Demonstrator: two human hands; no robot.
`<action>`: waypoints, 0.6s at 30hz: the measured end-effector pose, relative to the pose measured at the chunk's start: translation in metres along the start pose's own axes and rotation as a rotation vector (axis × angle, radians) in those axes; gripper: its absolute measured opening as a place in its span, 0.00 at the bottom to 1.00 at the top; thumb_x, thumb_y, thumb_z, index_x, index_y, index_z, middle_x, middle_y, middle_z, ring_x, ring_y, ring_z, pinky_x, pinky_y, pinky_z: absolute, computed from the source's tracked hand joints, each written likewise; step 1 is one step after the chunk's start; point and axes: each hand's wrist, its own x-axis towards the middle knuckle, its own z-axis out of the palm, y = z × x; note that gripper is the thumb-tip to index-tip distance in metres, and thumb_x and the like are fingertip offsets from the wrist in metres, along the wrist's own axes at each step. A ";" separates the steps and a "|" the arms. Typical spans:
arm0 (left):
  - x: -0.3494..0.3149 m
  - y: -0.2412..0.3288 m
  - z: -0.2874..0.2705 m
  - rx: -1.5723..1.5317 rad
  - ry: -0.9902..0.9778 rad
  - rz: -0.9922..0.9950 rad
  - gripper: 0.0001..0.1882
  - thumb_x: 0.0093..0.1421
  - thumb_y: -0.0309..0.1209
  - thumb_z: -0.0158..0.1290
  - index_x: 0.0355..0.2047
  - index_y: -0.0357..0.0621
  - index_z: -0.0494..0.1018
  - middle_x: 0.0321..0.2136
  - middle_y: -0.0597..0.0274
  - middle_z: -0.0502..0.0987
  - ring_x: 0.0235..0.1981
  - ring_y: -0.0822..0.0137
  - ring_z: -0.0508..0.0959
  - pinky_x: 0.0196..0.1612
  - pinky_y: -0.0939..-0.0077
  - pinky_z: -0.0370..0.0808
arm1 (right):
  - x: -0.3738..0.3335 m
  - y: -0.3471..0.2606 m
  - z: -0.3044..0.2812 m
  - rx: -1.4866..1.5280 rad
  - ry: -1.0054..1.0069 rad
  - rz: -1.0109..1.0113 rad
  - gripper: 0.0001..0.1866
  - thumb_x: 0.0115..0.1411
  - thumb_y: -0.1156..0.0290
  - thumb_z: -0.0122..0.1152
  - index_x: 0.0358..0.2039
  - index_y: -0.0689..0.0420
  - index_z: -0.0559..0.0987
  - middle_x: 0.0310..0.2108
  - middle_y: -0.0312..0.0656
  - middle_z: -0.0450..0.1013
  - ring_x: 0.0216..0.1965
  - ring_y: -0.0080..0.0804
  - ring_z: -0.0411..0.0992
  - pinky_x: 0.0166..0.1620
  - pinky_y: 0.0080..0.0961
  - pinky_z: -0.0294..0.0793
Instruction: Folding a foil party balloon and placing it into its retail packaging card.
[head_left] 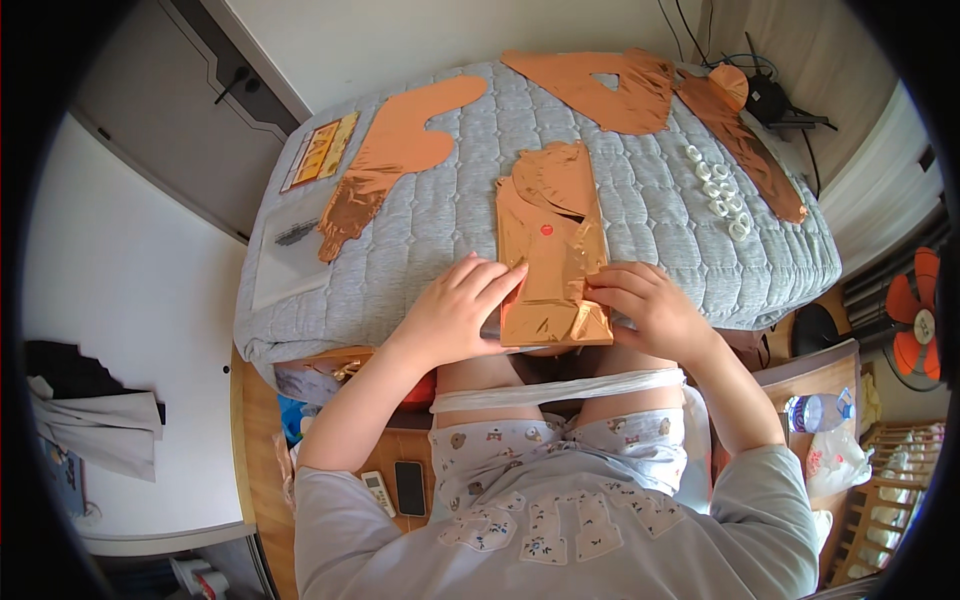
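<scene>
A rose-gold foil balloon (545, 285), flat and folded into a narrow strip, lies at the near edge of the bed, its near end just above my thighs. A small red mark shows on its middle. My left hand (455, 310) grips its left edge, fingers on top and thumb low by the near corner. On the opposite edge my right hand (650, 305) closes its fingers over the foil, the thumb partly hidden. More flat foil balloons lie farther off: a curved one (400, 135) at the left and a wide one (615, 90) at the back.
Under the balloons spreads a grey quilted bedcover (680, 265). White ribbon rolls (722, 190) and a long foil piece (745, 150) lie right. A printed packet (322, 150) and clear plastic sleeve (285, 255) lie left. A phone (410, 488), remote (378, 493), bottle (820, 412) and fan (912, 310) surround me.
</scene>
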 end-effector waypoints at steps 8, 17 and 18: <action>0.011 0.004 0.013 0.063 0.059 -0.045 0.38 0.52 0.34 0.66 0.64 0.42 0.70 0.52 0.57 0.73 0.56 0.56 0.72 0.70 0.53 0.66 | 0.006 -0.001 0.017 -0.056 0.095 0.083 0.24 0.51 0.74 0.70 0.51 0.53 0.81 0.55 0.42 0.74 0.58 0.45 0.72 0.59 0.41 0.69; 0.015 0.003 0.020 -0.030 0.064 -0.114 0.36 0.53 0.33 0.65 0.63 0.42 0.69 0.65 0.51 0.69 0.68 0.49 0.67 0.73 0.48 0.61 | 0.017 -0.002 0.011 -0.062 0.089 0.069 0.26 0.52 0.69 0.71 0.52 0.56 0.78 0.58 0.47 0.72 0.63 0.50 0.69 0.62 0.43 0.69; 0.015 0.003 0.019 -0.055 0.068 -0.121 0.37 0.53 0.33 0.65 0.64 0.42 0.69 0.65 0.51 0.69 0.67 0.50 0.68 0.72 0.48 0.61 | 0.017 -0.001 0.011 -0.024 0.078 0.073 0.25 0.52 0.70 0.71 0.52 0.56 0.78 0.58 0.47 0.72 0.62 0.50 0.69 0.62 0.44 0.70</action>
